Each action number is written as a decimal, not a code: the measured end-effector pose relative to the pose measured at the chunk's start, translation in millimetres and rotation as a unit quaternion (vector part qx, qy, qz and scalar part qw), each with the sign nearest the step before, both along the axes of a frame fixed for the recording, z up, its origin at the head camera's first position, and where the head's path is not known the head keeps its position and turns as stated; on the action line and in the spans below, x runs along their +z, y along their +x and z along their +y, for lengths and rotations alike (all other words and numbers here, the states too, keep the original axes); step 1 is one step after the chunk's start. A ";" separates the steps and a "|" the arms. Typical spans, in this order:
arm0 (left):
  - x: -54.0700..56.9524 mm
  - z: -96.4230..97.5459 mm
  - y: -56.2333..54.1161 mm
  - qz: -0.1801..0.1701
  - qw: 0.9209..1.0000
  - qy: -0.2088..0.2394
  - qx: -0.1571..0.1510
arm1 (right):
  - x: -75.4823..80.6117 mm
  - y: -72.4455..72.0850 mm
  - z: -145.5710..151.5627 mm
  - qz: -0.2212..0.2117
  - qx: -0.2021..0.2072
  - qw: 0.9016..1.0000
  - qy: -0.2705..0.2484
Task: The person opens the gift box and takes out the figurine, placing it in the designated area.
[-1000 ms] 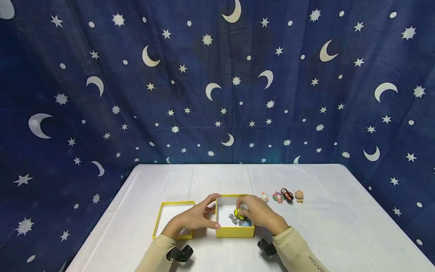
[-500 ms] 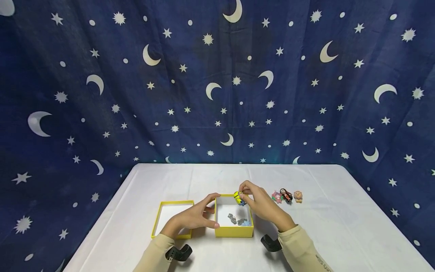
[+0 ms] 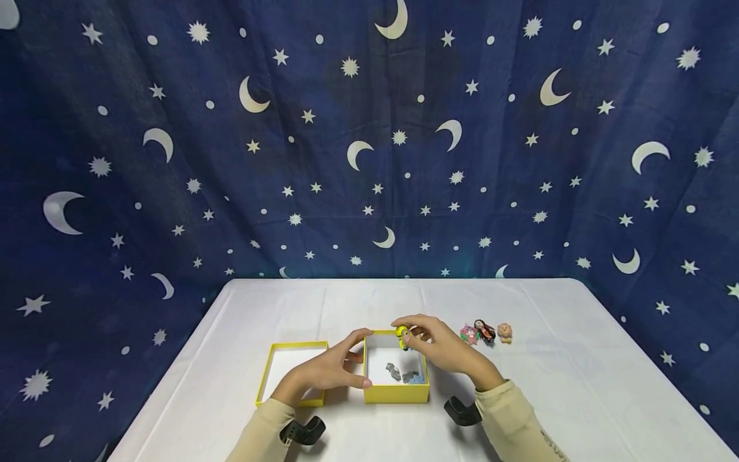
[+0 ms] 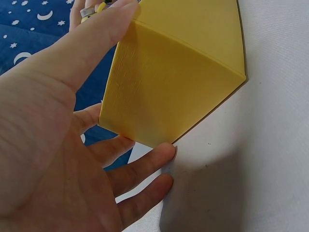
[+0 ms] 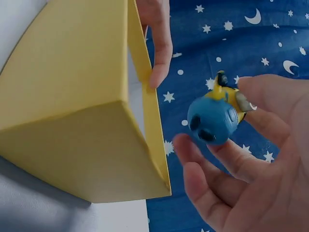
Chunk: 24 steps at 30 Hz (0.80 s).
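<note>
A yellow box (image 3: pixel 396 394) with a white inside stands uncovered on the white table. My left hand (image 3: pixel 322 372) grips its left side, thumb at the near corner and fingers toward the far corner; the left wrist view shows the thumb up at the box's edge. Over the box's far right part, my right hand (image 3: pixel 443 346) pinches a Minion figurine (image 5: pixel 212 120). Its blue underside with black feet faces the right wrist camera. Small grey figures (image 3: pixel 393 371) lie on the box floor, with a pale blue piece (image 3: pixel 416 378) near the right wall.
A shallow lid (image 3: pixel 292 345) with a yellow rim lies left of the box. Right of the box sit a pink figurine (image 3: pixel 469 333), a dark-haired doll figurine (image 3: pixel 485 331) and a tan lion-like figurine (image 3: pixel 505 333). A starry blue curtain (image 3: pixel 323 218) hangs behind the table.
My right hand has lifted the Minion figurine from the box floor up to the far rim, then turned it more upright. The left hand keeps its place on the box.
</note>
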<state>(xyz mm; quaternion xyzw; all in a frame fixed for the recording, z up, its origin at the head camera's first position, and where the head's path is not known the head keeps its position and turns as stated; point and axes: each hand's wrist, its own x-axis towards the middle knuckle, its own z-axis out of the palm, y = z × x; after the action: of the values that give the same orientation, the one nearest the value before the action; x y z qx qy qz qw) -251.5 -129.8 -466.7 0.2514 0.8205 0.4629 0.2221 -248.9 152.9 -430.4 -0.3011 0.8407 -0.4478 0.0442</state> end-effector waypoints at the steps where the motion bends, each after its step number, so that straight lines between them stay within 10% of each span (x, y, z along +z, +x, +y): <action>1: -0.4 -0.1 0.0 0.000 1.000 0.001 -0.001 | -0.3 0.1 0.6 -0.011 0.006 1.000 -0.008; 24: -1.8 -0.9 0.3 -0.005 1.000 0.012 -0.012 | 7.1 -3.0 11.3 -0.027 0.004 0.998 -0.058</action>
<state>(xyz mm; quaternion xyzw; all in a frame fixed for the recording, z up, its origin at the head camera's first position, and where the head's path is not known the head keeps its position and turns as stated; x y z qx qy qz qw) -251.3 -130.7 -468.5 0.2616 0.8108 0.4710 0.2288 -251.9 164.3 -423.3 -0.2943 0.8105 -0.5038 0.0514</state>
